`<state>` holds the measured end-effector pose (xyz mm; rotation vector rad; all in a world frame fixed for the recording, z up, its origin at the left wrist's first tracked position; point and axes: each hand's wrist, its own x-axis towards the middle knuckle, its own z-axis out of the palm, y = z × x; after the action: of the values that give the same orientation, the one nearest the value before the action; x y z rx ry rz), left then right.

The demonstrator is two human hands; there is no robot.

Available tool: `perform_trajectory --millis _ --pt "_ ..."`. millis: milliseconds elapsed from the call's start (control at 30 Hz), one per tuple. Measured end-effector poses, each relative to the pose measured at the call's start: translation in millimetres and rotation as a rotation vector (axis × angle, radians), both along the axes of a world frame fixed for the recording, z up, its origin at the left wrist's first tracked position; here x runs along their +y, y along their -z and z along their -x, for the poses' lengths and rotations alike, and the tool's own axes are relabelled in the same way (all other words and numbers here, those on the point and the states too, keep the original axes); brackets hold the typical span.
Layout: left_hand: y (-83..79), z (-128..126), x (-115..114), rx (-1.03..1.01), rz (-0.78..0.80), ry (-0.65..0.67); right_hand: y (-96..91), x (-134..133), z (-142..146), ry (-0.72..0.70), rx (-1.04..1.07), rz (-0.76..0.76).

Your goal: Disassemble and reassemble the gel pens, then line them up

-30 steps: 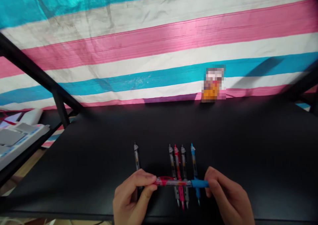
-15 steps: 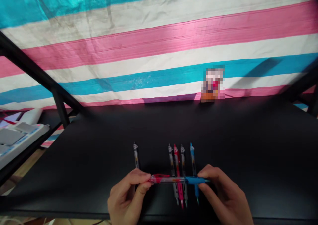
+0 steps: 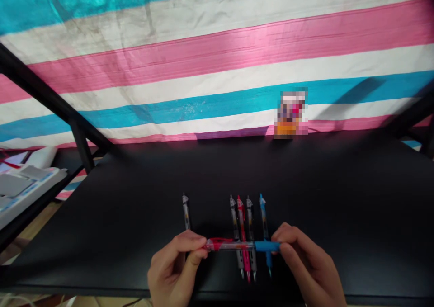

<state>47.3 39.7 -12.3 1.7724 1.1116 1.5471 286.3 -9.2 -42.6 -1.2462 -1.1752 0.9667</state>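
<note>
I hold one pen level above the black table; it has a red clip end, a clear barrel and a blue grip. My left hand pinches the red end, and my right hand pinches the blue grip. Under the held pen lie several pens side by side, pointing towards me: a black one, a red one, another black one and a blue one. A single black pen lies apart to the left, partly hidden by my left hand.
A pink, white and turquoise striped cloth hangs behind the table. A small blurred packet stands at the table's back edge. A black frame bar slants down at the left, with a white device beyond it.
The held pen has shifted slightly left and up, and my right fingers have closed further over its blue grip. The pens on the table have not moved.
</note>
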Motion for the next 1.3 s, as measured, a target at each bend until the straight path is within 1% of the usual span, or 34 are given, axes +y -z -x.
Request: perform_trajectory --millis 133,200,300,367,600,667,800,867,967,1067,1167,1300 --pt "2.9 2.1 -0.3 -0.002 -0.001 -0.021 -0.2 0.1 1.6 0.010 0.017 -0.052" --pt "3.8 3.1 -0.2 0.003 0.002 -0.027 0.7 -1.4 3.3 0.040 0.017 -0.052" --pt "2.6 3.0 0.0 0.011 -0.002 -0.023 2.0 -4.3 6.1 0.109 0.012 0.000" --pt "0.9 1.9 0.4 0.004 -0.005 -0.013 1.6 -4.9 6.7 0.123 0.009 0.035" --pt "-1.3 0.3 -0.2 -0.018 0.011 -0.014 -3.4 -0.7 0.6 0.011 -0.020 0.052" --pt "-0.4 0.7 -0.9 -0.018 0.017 -0.018 -4.4 -1.4 0.5 0.006 0.008 0.050" --pt "-1.1 -0.7 -0.1 -0.033 -0.002 0.007 -5.5 -3.4 2.9 0.080 0.039 0.104" --pt "-2.6 -2.3 0.7 -0.034 -0.005 0.016 -5.6 -3.2 3.5 0.060 0.055 0.116" --pt "-3.5 -3.2 1.1 -0.021 -0.010 0.013 -4.8 -2.5 3.1 -0.008 0.082 0.106" --pt "-1.7 -1.3 0.7 -0.016 -0.010 0.013 -3.2 -3.1 2.7 -0.001 0.107 0.087" --pt "0.7 0.7 0.7 -0.021 0.000 0.002 -1.4 -3.9 1.9 0.024 0.085 0.093" --pt "2.2 1.5 0.9 -0.042 0.001 0.009 -1.9 -2.6 0.9 -0.024 0.047 0.108"
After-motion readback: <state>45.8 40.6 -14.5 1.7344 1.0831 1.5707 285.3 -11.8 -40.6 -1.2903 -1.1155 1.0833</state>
